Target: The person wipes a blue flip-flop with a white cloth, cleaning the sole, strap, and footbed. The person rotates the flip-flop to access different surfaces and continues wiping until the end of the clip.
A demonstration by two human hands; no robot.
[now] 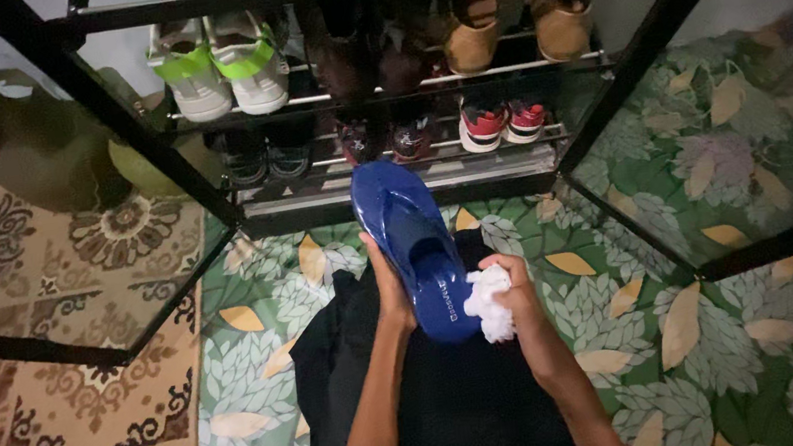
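Blue sandal (415, 251) gripped in my left hand (391, 289), white cloth (489, 302) bunched in my right hand (518, 291) against its heel, shoe rack (390, 168) beyond both.

Black metal shoe rack (394, 198), white-and-green sneakers (221, 68), tan shoes (514, 32), red sneakers (502, 124), leaf-patterned green floor mat (710, 316), brown ornate carpet (55, 396)

Pretty dim shot overall, kind of murky with a cool cast. Most of the light lands in the middle, where the blue sandal (417, 251) picks up a glossy sheen and the white cloth (489, 302) nearly blows out. The corners fall off dark, especially at 5 and 7 o'clock. The shoe rack (379, 84) at 12 sits in deep shadow, its dark pairs mushy. Edges look soft and stretched.
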